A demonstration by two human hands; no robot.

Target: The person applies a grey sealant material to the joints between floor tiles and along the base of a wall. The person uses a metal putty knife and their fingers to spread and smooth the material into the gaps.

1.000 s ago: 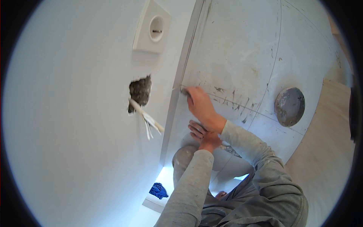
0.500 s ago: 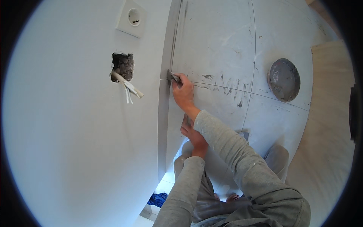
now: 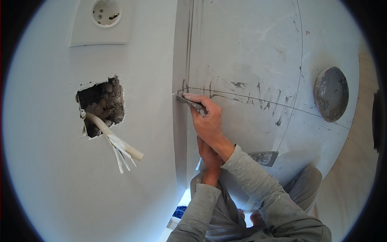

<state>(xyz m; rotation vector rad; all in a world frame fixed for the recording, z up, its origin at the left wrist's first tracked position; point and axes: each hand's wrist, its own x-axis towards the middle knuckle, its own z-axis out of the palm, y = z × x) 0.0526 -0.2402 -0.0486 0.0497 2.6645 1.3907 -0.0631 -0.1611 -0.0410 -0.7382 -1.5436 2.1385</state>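
Observation:
My right hand [image 3: 209,121] pinches a small flat spreader [image 3: 191,101] smeared with grey paste. Its edge meets the narrow grey strip [image 3: 181,129] at the corner between the white wall and the large pale tiles [image 3: 246,60], just below a tile joint [image 3: 242,96]. Under the right wrist, close to the tiles, is my left hand [image 3: 209,158]. Its fingers are mostly hidden, so I cannot tell whether it holds anything. Dark grey paste streaks lie along the joint to the right of the spreader.
On the right rests a shallow round dish [image 3: 331,94] coated with grey paste. A flat grey-smeared blade [image 3: 265,158] lies near my right knee. In the left wall, a cable [image 3: 117,139] sticks out of a rough hole [image 3: 102,105] below a white socket [image 3: 105,14]. Blue cloth [image 3: 179,211] lies low down.
My right hand and the spreader have moved slightly down, with the blade tilted differently. New streaks show around the corner joint. The view has shifted closer to the wall hole and socket.

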